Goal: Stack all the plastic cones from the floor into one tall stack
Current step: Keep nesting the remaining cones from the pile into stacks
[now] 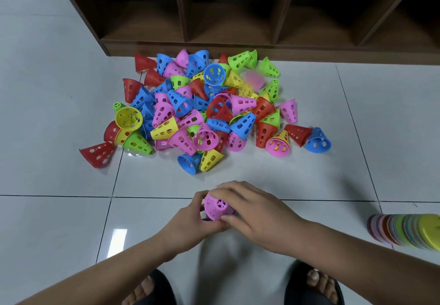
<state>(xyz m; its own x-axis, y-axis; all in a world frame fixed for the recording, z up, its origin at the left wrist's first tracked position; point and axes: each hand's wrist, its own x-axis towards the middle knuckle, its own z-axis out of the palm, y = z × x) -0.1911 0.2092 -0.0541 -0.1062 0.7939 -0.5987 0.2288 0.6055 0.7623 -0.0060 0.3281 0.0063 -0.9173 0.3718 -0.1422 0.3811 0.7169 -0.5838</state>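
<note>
Ahead of you stands a dark wooden shelf unit (238, 18) on the pale tiled floor (47, 90); black sandals (314, 288) below.

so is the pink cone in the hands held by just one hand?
No, both the left hand and the right hand grip the pink cone between them, above the tiled floor.

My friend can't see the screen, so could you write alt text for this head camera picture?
Two bare hands, left hand and right hand, hold a pink perforated cone together above a white tiled floor. Beyond them lies a jumbled pile of plastic cones in red, blue, pink, yellow and green, before a dark wooden shelf unit. A stack of colourful discs lies at the right edge.
</note>
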